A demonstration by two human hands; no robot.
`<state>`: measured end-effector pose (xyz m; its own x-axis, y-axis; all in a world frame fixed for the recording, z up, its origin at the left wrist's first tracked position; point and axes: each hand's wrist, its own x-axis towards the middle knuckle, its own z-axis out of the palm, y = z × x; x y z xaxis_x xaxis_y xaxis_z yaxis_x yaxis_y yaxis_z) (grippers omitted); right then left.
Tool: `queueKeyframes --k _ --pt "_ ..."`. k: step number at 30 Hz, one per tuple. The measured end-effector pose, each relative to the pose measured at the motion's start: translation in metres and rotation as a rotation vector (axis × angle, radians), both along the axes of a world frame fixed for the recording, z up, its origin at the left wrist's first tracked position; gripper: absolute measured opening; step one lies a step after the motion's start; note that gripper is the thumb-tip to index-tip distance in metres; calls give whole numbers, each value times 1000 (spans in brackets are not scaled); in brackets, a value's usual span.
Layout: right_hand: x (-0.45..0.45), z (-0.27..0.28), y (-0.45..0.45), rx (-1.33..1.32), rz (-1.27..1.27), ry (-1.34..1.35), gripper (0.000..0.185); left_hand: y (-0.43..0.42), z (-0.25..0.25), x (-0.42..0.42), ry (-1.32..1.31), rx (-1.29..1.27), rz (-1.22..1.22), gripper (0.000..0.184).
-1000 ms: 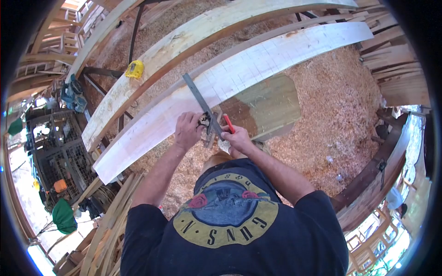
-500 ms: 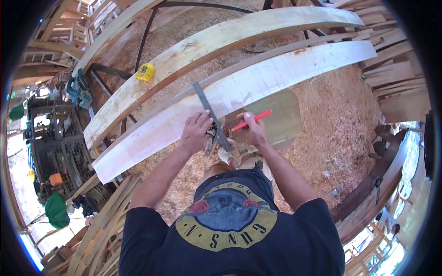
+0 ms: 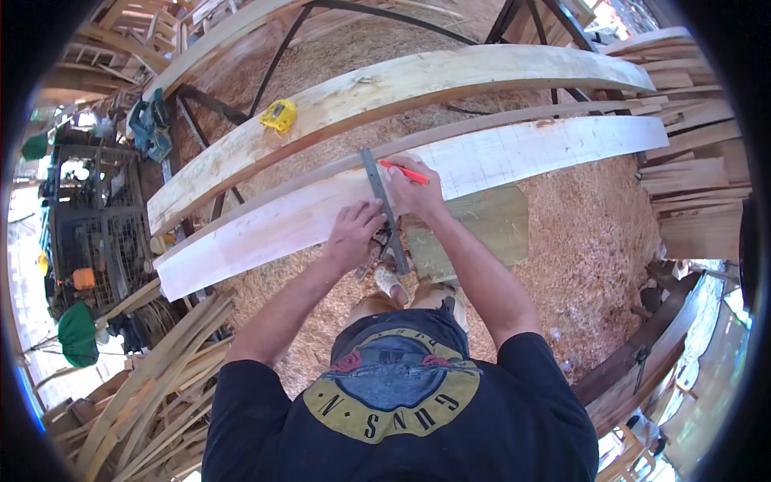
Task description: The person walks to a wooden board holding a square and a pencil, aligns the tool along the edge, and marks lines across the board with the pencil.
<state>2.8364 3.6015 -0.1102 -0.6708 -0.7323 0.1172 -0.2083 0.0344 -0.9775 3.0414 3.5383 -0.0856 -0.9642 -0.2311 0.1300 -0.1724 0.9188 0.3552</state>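
Across the pale curved board (image 3: 265, 233) lies a metal square (image 3: 381, 193), its blade reaching over the board's far edge. My left hand (image 3: 353, 233) is closed around the head of the square at the board's near edge. In my right hand (image 3: 414, 189) is a red pencil (image 3: 404, 172), its tip close to the blade near the far edge. Several thin lines cross the board to the right of my right hand.
A second curved beam (image 3: 345, 96) lies beyond the board, with a yellow tape measure (image 3: 278, 116) on it. A teal power tool (image 3: 150, 128) is at the left. Wood strips (image 3: 152, 394) are piled at lower left. Shavings cover the ground around my feet.
My right hand has moved from the near side up over the board, bringing the red pencil beside the blade. My left hand stays at the square. The view has shifted, so the boards appear lower.
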Motion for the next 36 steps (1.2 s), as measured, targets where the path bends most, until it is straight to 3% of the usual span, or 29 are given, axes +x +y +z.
queueKeyframes --k 15,21,28,33,36 --pt "-3 -3 -2 48 30 157 22 0 3 0 -9 30 12 69" --pt "-1 16 1 237 47 190 21 0 0 0 19 40 15 68" --pt "23 14 53 67 75 318 19 0 3 1 -2 13 -5 61" --pt "22 10 23 -42 -35 318 17 -1 4 -1 -9 22 -3 60" --pt "12 5 0 53 -39 276 18 0 3 0 -7 40 0 60"
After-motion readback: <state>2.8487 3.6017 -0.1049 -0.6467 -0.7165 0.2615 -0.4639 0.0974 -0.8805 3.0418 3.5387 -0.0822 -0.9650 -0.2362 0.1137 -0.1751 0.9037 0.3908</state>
